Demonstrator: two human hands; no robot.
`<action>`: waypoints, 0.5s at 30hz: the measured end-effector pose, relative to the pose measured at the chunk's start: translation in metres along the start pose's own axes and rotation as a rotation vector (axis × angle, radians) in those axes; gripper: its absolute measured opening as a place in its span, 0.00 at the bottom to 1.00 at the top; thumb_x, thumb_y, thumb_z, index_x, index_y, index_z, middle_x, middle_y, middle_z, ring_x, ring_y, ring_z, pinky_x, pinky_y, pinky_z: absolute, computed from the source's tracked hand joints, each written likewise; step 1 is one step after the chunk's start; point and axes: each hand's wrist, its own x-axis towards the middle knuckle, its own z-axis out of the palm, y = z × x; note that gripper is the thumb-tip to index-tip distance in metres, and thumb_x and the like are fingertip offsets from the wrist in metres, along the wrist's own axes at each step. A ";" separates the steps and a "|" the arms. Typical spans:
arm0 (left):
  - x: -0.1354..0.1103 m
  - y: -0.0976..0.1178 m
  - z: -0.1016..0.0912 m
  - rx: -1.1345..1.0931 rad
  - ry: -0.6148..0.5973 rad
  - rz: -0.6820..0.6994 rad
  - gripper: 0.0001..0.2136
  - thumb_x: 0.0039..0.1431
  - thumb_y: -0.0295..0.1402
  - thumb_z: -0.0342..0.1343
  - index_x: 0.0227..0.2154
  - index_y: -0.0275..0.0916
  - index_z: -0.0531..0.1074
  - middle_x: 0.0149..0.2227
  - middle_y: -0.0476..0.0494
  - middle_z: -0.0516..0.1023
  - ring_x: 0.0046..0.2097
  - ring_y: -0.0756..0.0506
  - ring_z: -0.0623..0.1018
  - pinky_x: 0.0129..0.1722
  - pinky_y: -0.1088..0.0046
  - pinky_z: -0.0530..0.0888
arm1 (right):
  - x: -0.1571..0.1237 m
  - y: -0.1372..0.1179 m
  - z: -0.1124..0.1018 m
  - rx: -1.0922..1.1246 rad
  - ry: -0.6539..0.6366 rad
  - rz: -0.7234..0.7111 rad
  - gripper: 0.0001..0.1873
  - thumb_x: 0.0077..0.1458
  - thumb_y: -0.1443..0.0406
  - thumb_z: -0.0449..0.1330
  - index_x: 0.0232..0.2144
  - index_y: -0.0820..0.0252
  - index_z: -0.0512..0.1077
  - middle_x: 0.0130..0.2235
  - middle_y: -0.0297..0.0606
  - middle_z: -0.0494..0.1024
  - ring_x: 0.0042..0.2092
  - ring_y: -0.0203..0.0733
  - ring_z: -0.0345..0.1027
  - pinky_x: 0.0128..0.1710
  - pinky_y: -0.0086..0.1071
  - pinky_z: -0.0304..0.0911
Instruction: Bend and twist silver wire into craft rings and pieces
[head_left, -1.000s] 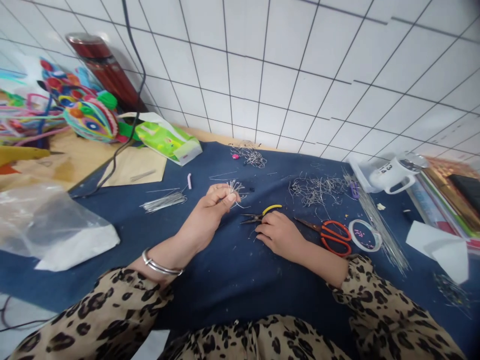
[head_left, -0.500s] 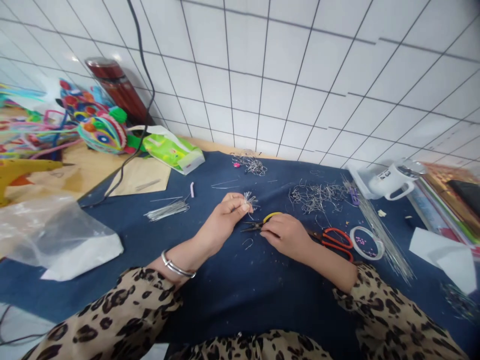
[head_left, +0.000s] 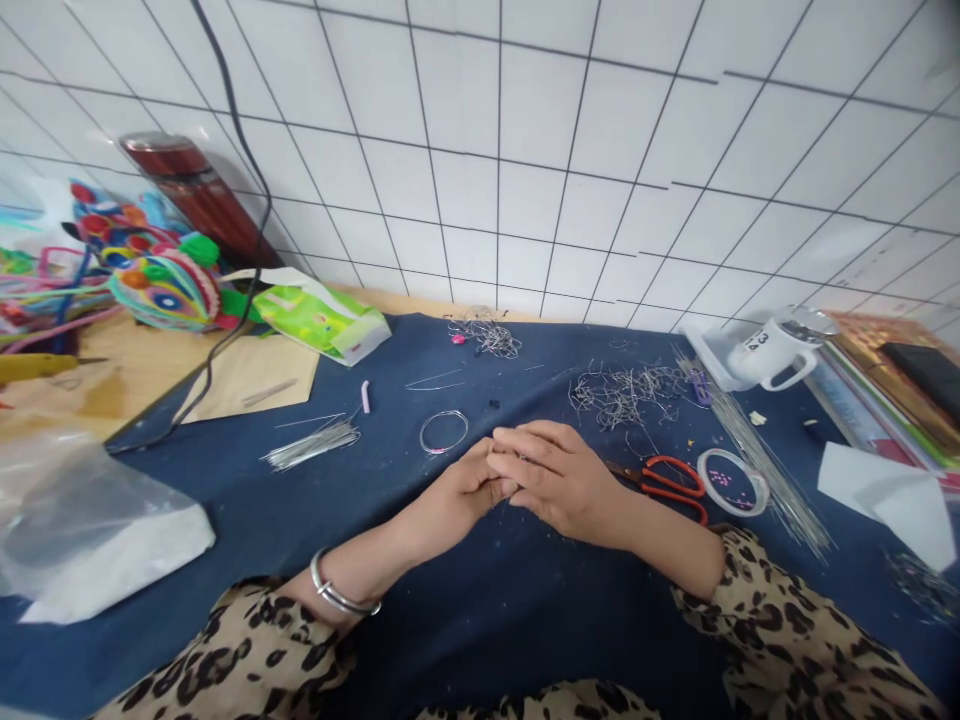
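My left hand (head_left: 474, 478) and my right hand (head_left: 559, 478) meet over the middle of the dark blue cloth (head_left: 480, 620). The fingers of my right hand are curled over the fingertips of my left. Both are closed, and whatever lies between them is almost wholly covered. A coil of thin wire (head_left: 444, 412) lies as a ring just beyond my left hand. Orange-handled scissors (head_left: 673, 478) rest right of my right wrist, beside a round white dish (head_left: 701, 478) with small pink beads. No pliers can be seen.
A wire tangle (head_left: 626, 395) lies beyond my right hand, with long straight wires (head_left: 765, 460) at right. Cut wires (head_left: 315, 443) lie at left near a plastic bag (head_left: 90, 510). A white mug (head_left: 776, 352) stands at back right; a dark cable (head_left: 266, 200) hangs at left.
The yellow-handled pliers have gone from my right hand, which now closes over my left. The wire bunch that stood out of my left fingers is covered. The view has shifted slightly.
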 end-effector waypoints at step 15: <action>-0.003 0.001 -0.005 -0.157 -0.026 -0.153 0.10 0.59 0.36 0.49 0.27 0.37 0.70 0.38 0.46 0.65 0.41 0.47 0.66 0.43 0.71 0.63 | -0.010 0.009 0.016 0.371 0.195 0.118 0.12 0.57 0.70 0.53 0.43 0.57 0.70 0.40 0.38 0.75 0.43 0.37 0.67 0.45 0.36 0.62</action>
